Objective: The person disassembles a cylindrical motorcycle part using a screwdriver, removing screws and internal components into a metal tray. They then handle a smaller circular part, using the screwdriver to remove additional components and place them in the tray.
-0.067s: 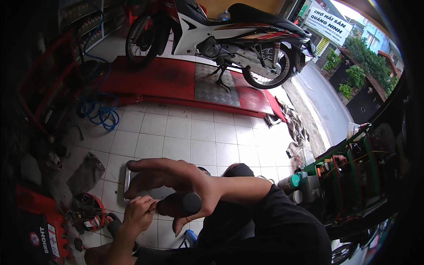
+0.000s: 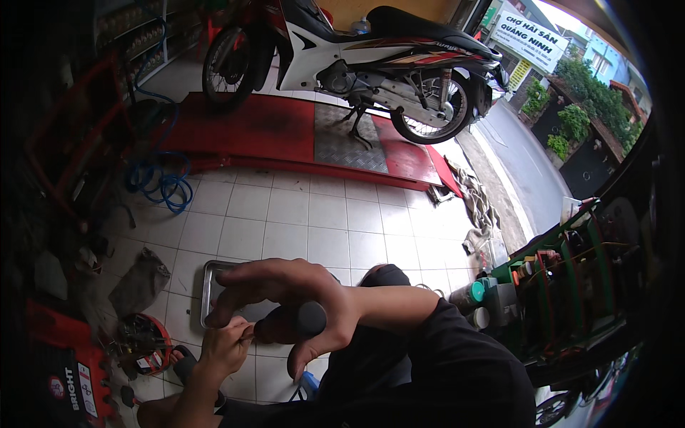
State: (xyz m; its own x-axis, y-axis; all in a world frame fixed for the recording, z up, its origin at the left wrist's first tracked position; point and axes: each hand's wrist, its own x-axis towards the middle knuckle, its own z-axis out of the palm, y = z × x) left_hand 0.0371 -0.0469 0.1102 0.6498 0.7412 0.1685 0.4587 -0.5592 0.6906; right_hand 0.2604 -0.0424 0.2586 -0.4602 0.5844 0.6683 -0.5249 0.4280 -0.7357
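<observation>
A black cylinder with a rounded end (image 2: 312, 319) lies in front of my right palm; its exact kind does not show. My left hand (image 2: 228, 349) is closed at its other end, round a thin part mostly hidden by the fingers. Arching over the cylinder, my right hand (image 2: 314, 285) has its thumb below and its fingers stretched out to the left, apart from each other. Whether the right palm touches the cylinder is hidden. Beneath both hands, a metal tray (image 2: 207, 285) rests on the tiled floor, partly covered by them.
A motorbike (image 2: 357, 75) stands on a red lift platform (image 2: 257, 135) ahead. A coiled blue hose (image 2: 168, 187) and a grey cloth (image 2: 143, 282) lie left. Near the left forearm is a red round container of tools (image 2: 160, 349). A green rack (image 2: 556, 278) stands right.
My right hand's fingers and thumb have curled slightly and shifted a little down, uncovering more of the tray's corner. The cylinder's rounded end has moved slightly up. My left hand stays nearly in place.
</observation>
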